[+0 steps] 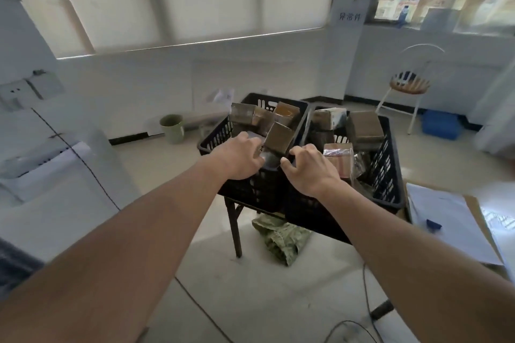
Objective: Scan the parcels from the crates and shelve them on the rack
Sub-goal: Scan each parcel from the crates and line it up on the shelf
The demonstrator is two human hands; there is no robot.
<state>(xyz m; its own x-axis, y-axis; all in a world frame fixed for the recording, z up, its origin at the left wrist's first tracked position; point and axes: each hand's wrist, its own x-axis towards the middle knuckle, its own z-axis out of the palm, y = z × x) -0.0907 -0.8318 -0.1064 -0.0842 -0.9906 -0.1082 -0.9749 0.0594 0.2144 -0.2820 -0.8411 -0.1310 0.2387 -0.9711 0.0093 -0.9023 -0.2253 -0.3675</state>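
Observation:
Two black crates stand side by side on a dark wooden stand (235,228). The left crate (214,139) and the right crate (390,164) both hold several brown cardboard parcels. A small brown box (278,136) stands tilted in the left crate. Just below it lies a grey soft parcel (269,160), mostly hidden. My left hand (241,157) curls its fingers onto the grey parcel's left side. My right hand (309,168) grips its right side, thumb toward the parcel, over the rims where the crates meet. A parcel wrapped in clear film (338,152) sits right of that hand.
A green bin (172,128) stands by the far wall and a chair (408,85) at the back right, with a blue box (440,124) beside it. Camouflage cloth (281,237) lies under the stand. Papers (446,217) cover a surface at right. Cables (367,301) cross the floor.

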